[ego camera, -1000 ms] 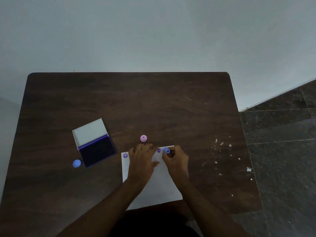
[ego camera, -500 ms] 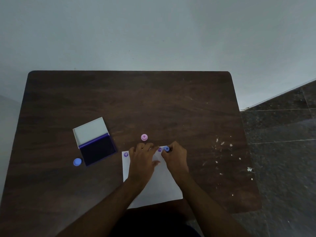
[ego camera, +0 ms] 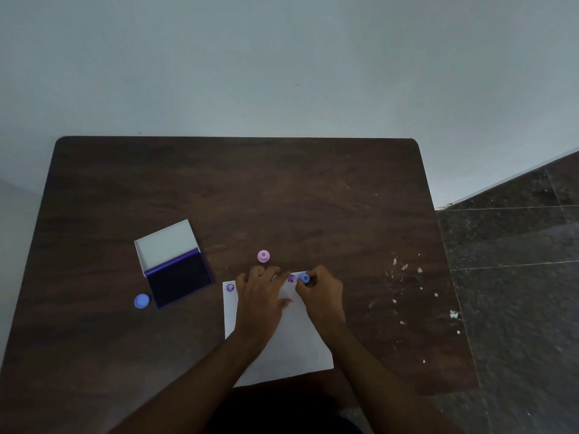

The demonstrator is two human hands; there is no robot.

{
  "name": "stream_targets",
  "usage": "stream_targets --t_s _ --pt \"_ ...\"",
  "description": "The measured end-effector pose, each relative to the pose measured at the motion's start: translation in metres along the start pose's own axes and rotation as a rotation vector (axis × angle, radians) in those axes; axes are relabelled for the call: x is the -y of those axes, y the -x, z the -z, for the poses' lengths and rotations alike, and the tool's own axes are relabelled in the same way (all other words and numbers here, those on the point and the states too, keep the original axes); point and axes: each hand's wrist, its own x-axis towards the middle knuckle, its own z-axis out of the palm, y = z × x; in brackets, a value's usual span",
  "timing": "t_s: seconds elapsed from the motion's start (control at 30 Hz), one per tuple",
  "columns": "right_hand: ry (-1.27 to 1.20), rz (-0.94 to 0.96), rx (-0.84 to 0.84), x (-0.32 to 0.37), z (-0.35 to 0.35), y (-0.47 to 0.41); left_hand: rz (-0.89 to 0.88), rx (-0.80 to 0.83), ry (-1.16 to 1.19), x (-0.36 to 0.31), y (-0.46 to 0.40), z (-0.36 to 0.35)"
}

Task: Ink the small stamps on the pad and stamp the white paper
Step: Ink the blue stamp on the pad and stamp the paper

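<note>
On the dark wooden surface [ego camera: 282,189] the white paper [ego camera: 291,349] was my landmark, lying at the near edge with its long axis running away from me. My left hand [ego camera: 261,300] lay flat on the sheet's upper half, fingers spread and holding nothing, pinning the paper down. My right hand [ego camera: 319,296] was at the sheet's far right corner, its fingers closed around a small blue stamp [ego camera: 305,278] that stood upright on the paper or just at its edge; I could not tell whether its face was pressed down. Well to the left of the paper sat the ink pad [ego camera: 180,278], its lid [ego camera: 166,242] hinged open on the far side. Another blue stamp [ego camera: 141,301] rested just left of the pad, and a pink stamp [ego camera: 263,256] stood just beyond the paper's far edge. Two purple prints were already on the sheet: one [ego camera: 230,288] at the far left corner, one [ego camera: 292,278] just left of the stamp I held. The pad lay left of my right hand, across the left one, so I judged re-inking would mean reaching over or swapping hands; the pink stamp was nearer my left hand.
</note>
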Motion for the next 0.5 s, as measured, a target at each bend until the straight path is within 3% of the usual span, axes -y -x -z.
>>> stream_targets --t_s 0.1,0.2,0.5 --pt "-0.153 -0.050 -0.113 -0.014 -0.005 0.008 -0.007 0.013 -0.015 -0.001 0.000 0.002" --pt "-0.200 0.031 -0.257 -0.030 -0.008 0.014 -0.013 0.015 -0.009 -0.001 0.000 0.005" --pt "-0.248 0.051 -0.265 -0.036 -0.012 0.016 -0.023 -0.002 0.005 -0.006 0.003 0.010"
